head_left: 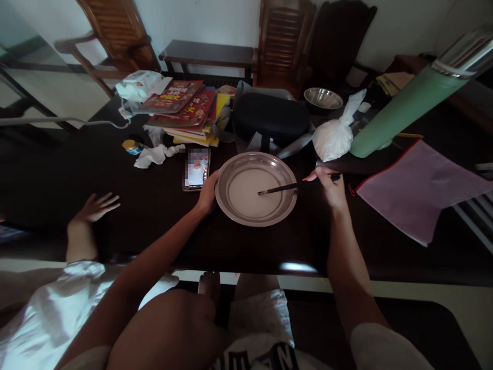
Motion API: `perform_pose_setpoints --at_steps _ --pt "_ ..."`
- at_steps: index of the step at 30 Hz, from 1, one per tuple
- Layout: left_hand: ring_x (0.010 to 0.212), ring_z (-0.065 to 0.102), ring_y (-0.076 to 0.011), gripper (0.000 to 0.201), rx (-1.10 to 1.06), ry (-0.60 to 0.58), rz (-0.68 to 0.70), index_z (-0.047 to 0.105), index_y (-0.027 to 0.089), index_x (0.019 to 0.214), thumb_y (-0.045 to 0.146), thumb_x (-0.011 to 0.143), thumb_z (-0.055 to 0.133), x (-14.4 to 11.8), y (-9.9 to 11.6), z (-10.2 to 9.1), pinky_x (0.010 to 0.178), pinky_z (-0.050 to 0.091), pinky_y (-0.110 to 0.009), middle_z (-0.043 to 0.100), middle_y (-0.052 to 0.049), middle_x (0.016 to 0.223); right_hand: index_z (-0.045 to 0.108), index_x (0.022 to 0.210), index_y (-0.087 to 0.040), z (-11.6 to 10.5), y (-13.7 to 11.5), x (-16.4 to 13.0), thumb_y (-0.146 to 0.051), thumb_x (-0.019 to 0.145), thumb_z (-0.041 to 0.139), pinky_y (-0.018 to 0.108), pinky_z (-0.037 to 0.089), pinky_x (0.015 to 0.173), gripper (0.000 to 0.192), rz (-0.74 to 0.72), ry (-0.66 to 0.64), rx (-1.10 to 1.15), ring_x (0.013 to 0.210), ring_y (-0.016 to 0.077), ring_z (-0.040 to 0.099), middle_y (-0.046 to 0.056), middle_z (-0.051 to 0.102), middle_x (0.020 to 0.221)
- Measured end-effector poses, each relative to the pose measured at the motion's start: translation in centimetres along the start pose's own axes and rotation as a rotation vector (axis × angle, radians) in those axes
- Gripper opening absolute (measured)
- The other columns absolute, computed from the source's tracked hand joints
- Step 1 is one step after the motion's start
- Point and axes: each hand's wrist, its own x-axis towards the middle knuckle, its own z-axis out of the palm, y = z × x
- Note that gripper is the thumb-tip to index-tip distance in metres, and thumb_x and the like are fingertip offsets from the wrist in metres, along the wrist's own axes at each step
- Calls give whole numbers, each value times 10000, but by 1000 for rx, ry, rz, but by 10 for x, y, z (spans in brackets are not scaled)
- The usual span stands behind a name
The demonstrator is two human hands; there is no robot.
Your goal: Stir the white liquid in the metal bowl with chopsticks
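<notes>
A shallow metal basin (256,221) stands near the table's front edge, with a pale, whitish layer (246,200) covering its bottom. My left hand (209,193) grips the basin's left rim, fingers mostly hidden beneath it. Just right of the basin, my right hand (330,188) is closed around dark chopsticks (284,187). They slant over the right rim, and their smeared tips are at the pale layer. Close to my left hand lies a phone (197,174) with its screen lit. Behind my right hand sits a tied plastic bag of white powder (333,140).
Another person's hand (100,206) rests on the table at left. Books (177,105), crumpled tissue (154,155), a small jar (132,147) and a black case (270,114) lie behind. Right are a green flask (408,110), pink mesh pouch (418,187) and smaller metal bowl (322,97).
</notes>
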Motion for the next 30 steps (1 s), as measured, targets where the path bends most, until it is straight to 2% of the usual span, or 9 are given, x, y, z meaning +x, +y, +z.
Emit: perform_pose_setpoints --at_steps 4,6,9,11,14,16,20,25,30 --pt "1242 685 -331 411 -1 9 -9 816 243 1107 541 957 578 0 1 0 1051 568 -445 810 -78 1177 801 733 -295 2 1 0 -769 841 722 462 623 877 492 -23 -172 -37 851 279 799 26 838 795" --pt "1231 690 -331 412 -4 8 -13 814 233 1111 537 957 582 0 2 0 1045 572 -446 811 -80 1175 801 733 -293 1 2 1 -773 840 720 462 622 891 498 -40 -124 -50 856 277 798 28 843 809" --pt "1190 707 -329 433 -24 -7 -18 806 215 1136 539 962 577 -1 2 1 1029 578 -458 809 -88 1174 749 641 -300 -2 5 2 -776 854 697 470 625 847 524 -28 11 -18 762 272 782 31 805 707" --pt "1190 708 -329 432 -23 -7 -15 805 219 1135 542 963 577 -1 2 1 1029 580 -462 809 -88 1170 735 626 -303 -1 4 1 -779 857 691 465 627 819 531 -16 -30 -5 745 268 781 26 789 681" --pt "1232 693 -331 405 -13 8 -11 810 235 1108 535 956 584 0 0 1 1052 576 -455 808 -79 1176 779 698 -303 1 1 0 -775 849 707 463 625 850 500 -29 -157 -30 818 270 794 27 820 762" --pt "1253 687 -332 398 -22 14 -20 814 240 1101 530 949 587 1 -1 0 1063 574 -451 809 -75 1182 794 721 -304 1 0 0 -776 845 712 480 616 882 494 -45 -125 -46 834 276 791 32 829 788" --pt "1228 700 -333 408 -36 19 -32 815 231 1120 522 946 587 1 -1 1 1058 575 -465 813 -75 1179 729 623 -311 -1 1 1 -795 837 701 505 612 852 530 -23 16 -22 740 282 765 29 781 677" --pt "1248 690 -340 418 -1 21 -16 812 247 1123 549 950 580 1 0 0 1062 577 -472 812 -72 1164 792 715 -300 3 -1 0 -775 852 705 465 614 863 502 -30 -167 -43 830 271 788 25 815 762" --pt "1239 692 -346 406 -26 12 -13 813 235 1107 529 950 583 1 -1 1 1057 577 -481 810 -80 1186 769 652 -304 -1 3 0 -744 857 728 477 608 856 487 -33 19 0 749 265 766 19 798 712"
